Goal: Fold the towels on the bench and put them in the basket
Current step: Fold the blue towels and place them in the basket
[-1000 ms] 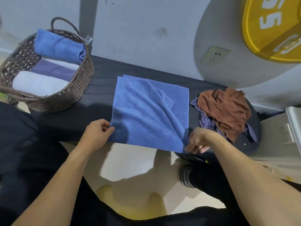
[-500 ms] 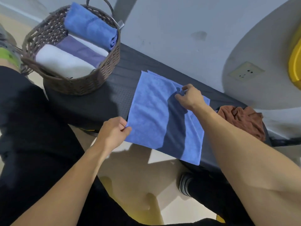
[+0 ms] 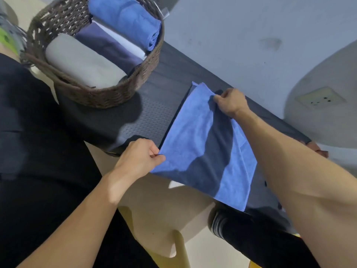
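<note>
both hands pinching a blue microfibre towel (image 3: pixel 195 151) on the dark padded bench (image 3: pixel 152 117)
left hand (image 3: pixel 139 157) grips its near corner, right hand (image 3: pixel 230 102) its far edge — the brown woven wicker basket (image 3: pixel 108 93) of rolled towels sits just beyond the towel.

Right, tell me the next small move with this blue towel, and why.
Probably draw the left edge across to the right to fold the blue towel narrower. The left hand pinches its near left corner and the right hand its far left corner, while it lies flat on the bench, too wide for the basket.
</note>
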{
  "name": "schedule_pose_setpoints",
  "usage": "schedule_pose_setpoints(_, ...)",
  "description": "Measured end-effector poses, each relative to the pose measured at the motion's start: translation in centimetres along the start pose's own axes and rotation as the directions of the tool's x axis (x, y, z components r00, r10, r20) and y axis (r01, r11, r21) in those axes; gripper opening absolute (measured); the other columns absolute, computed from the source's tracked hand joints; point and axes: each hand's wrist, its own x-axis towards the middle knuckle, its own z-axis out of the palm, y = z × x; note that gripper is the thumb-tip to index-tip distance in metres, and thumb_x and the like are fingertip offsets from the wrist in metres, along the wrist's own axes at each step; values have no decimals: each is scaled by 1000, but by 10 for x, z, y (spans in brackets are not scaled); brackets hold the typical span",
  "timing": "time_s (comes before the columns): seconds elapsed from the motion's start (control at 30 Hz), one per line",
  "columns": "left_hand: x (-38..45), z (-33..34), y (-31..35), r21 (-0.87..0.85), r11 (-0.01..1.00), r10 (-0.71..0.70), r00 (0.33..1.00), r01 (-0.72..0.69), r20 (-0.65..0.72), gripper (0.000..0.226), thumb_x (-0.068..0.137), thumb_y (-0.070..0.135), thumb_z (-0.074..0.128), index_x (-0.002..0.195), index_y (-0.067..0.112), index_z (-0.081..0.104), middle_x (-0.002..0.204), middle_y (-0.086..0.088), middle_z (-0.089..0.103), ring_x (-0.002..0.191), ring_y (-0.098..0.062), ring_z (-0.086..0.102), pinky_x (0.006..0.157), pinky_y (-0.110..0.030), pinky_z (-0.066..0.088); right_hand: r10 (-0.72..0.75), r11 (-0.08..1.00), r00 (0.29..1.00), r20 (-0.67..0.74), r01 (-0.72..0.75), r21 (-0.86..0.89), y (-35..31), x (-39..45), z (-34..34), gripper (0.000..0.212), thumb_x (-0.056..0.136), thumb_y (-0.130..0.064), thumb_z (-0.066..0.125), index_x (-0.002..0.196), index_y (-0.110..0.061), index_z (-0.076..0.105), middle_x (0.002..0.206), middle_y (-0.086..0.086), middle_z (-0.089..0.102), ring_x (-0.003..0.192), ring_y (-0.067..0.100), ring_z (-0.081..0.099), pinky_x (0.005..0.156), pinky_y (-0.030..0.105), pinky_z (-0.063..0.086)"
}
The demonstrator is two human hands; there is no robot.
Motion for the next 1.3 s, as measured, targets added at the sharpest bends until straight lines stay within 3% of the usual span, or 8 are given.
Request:
schedule_pose_setpoints(0.27, 0, 1, 5, 73, 997, 10, 998, -5, -64, 12, 82, 29, 77, 79, 22, 67, 69, 9, 67, 68, -8, 63, 55, -24, 46, 21, 1000, 1000, 19, -21, -17, 0, 9, -2, 27, 84, -29, 64, 69, -14, 48, 62, 2, 46, 58, 22, 43, 57, 33, 43)
schedule_pose_setpoints(0.43, -6, 7, 2, 251, 968, 19, 988, 20, -151, 20, 78, 32, 77, 69, 19, 64, 64, 6, 67, 66, -17, 65, 57, -31, 53, -156, 987, 987, -39, 154, -44, -25, 9, 4, 26, 82, -29, 63, 101, -12, 60, 94, 1, 62, 89, 24, 56, 81, 36, 51)
schedule_pose_setpoints(0.63, -11, 9, -9, 204, 979, 11, 996, 6, -84, 14, 81, 30, 78, 72, 23, 69, 68, 8, 69, 69, -12, 66, 65, -30, 55, -154, 987, 987, 38, 152, 50, -35, 19, 18, 17, 93, -37, 65, 92, -20, 59, 93, -6, 63, 105, 19, 61, 83, 27, 45)
schedule_pose_setpoints(0.8, -10, 15, -19, -49, 997, -69, 995, 65, -71, 18, 81, 24, 76, 64, 24, 69, 63, 21, 66, 63, 4, 62, 53, -7, 43, -108, 990, 994, 31, 105, 97, -39, 23, 20, 13, 95, -34, 59, 91, -23, 54, 99, -4, 64, 111, 22, 57, 97, 37, 47)
schedule_pose_setpoints(0.93, -12, 17, -22, -391, 898, -158, 978, 200, 137, 12, 83, 15, 76, 72, 16, 73, 66, -2, 74, 66, -18, 73, 74, -34, 59, -102, 995, 992, 75, 102, 3, -45, 26, 15, 15, 93, -35, 60, 95, -21, 58, 110, 1, 66, 111, 25, 58, 101, 43, 46)
schedule_pose_setpoints(1.03, -15, 15, -20, -506, 837, -138, 975, 208, 171, 11, 83, 7, 77, 73, 9, 73, 66, -12, 73, 63, -27, 73, 64, -33, 59, -185, 976, 978, 97, 194, -96, -44, 25, 10, 26, 96, -34, 57, 103, -9, 63, 112, 7, 66, 111, 29, 56, 98, 46, 47)
schedule_pose_setpoints(1.17, -15, 8, -20, -437, 893, -100, 994, 108, 41, 19, 79, 4, 77, 85, 11, 61, 60, -7, 71, 53, -23, 70, 49, -28, 53, -223, 913, 965, 141, 257, -317, -46, 24, 14, 40, 102, -35, 41, 112, -3, 62, 126, 17, 53, 125, 37, 41, 103, 47, 40)
schedule_pose_setpoints(1.3, -10, -5, -27, -92, 996, 2, 1000, -1, 10, 7, 83, 16, 70, 78, 19, 66, 56, 4, 69, 51, -9, 66, 55, -30, 55, -233, 876, 961, 149, 274, -398, -50, 23, 18, 47, 104, -38, 37, 129, 1, 47, 132, 21, 47, 126, 40, 40, 106, 50, 37)
